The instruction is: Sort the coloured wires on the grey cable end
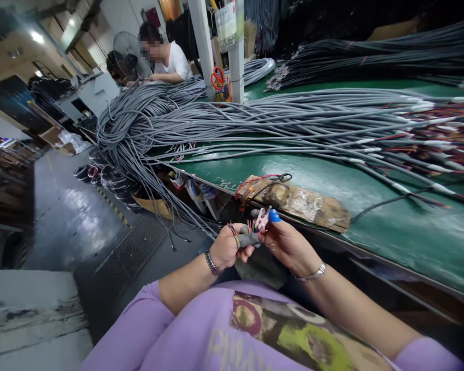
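Note:
My left hand (229, 246) is closed round a bunch of thin coloured wires (251, 225), whose ends stick up between the fingers. A grey covering shows on its fingers. Close beside it, my right hand (288, 245) has a blue cover on the thumb tip. Thumb and fingers pinch a small pale pink piece (262, 220) that looks like a connector; its exact kind is too small to tell. The two hands nearly touch, in front of the bench edge. Just beyond them lies a worn, tape-wrapped wooden block (301, 202) with red and black leads.
Long grey cables (255, 123) cover much of the green bench (224, 167) and hang over its left end. Black cables (371, 56) lie at the back right. Orange-handled scissors (217, 77) hang by a white post (237, 62). A co-worker (170, 59) sits at the far left.

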Tool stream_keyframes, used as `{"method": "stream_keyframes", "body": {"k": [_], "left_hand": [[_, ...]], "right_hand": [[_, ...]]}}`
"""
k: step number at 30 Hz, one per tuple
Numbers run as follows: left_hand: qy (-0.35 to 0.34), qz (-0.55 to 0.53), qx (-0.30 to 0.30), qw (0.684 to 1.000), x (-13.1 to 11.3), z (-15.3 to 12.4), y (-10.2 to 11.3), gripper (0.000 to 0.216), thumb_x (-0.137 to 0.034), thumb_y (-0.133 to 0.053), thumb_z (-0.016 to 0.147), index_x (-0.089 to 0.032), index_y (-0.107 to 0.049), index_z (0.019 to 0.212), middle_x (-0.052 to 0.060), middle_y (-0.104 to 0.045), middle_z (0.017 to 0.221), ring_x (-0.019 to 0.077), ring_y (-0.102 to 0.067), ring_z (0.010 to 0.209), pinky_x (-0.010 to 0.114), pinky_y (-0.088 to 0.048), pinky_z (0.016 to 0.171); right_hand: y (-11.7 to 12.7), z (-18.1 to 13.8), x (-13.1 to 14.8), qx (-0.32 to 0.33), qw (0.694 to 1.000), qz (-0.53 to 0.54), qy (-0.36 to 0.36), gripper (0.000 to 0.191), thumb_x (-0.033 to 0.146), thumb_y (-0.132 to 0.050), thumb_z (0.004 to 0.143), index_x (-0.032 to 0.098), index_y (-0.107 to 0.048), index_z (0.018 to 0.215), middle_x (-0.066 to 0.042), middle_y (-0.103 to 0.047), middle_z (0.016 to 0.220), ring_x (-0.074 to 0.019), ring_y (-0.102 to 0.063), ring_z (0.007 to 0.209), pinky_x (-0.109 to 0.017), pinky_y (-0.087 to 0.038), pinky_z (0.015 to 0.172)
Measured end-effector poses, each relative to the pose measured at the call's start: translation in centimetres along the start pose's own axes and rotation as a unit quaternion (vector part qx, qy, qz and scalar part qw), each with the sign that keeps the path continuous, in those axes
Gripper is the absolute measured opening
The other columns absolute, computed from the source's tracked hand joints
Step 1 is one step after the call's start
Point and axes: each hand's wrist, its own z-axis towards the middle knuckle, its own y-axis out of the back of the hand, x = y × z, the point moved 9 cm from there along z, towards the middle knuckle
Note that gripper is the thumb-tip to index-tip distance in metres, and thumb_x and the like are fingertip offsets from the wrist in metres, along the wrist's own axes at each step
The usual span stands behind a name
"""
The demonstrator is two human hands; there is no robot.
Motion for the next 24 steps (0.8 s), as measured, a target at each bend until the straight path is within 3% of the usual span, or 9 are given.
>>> {"method": "stream_keyframes", "body": {"k": [5,15,20,24], "left_hand": [[0.011,0.008,-0.006,1.0,0.2,0.2,-0.1,0.048,-0.055,-0.078,0.057,-0.013,-0.056,0.067,-0.003,-0.053,0.044,0.0047,-0.039,0.028,0.017,-0.027,0.029],[-0.004,0.021,-0.026,0.999,0.2,-1.2,0.3,0.05,-0.056,-0.078,0.057,-0.014,-0.053,0.062,-0.002,-0.055,0.044,0.0058,-0.041,0.028,0.017,-0.026,0.028],[-0.022,0.022,-0.032,0.999,0.2,-2.1,0.3,0.048,-0.055,-0.078,0.058,-0.013,-0.055,0.063,-0.002,-0.056,0.046,0.0056,-0.043,0.03,0.017,-0.031,0.031],[-0.044,0.009,-0.05,0.998,-0.5,-1.9,0.3,0.047,-0.055,-0.077,0.06,-0.013,-0.054,0.063,-0.002,-0.056,0.046,0.0053,-0.043,0.031,0.017,-0.031,0.031]], "right_hand": [[-0.1,0.0,0.1,0.002,1.0,0.004,0.015,0.04,0.054,-0.08,0.065,0.019,-0.072,0.082,0.0,-0.066,0.069,-0.0118,-0.057,0.062,-0.023,-0.05,0.061],[-0.9,-0.7,-0.2,0.034,0.999,0.024,-0.029,0.04,0.06,-0.07,0.072,0.021,-0.069,0.079,-0.002,-0.066,0.071,-0.0131,-0.058,0.06,-0.025,-0.05,0.057],[-0.5,-0.8,0.6,0.021,1.0,-0.013,0.01,0.025,0.043,-0.077,0.072,0.02,-0.071,0.08,0.0,-0.064,0.071,-0.0115,-0.056,0.06,-0.023,-0.051,0.057],[0.1,-0.6,0.4,0.009,1.0,-0.024,0.014,0.032,0.051,-0.073,0.074,0.019,-0.071,0.079,-0.001,-0.063,0.069,-0.0117,-0.056,0.06,-0.024,-0.052,0.059]]}}
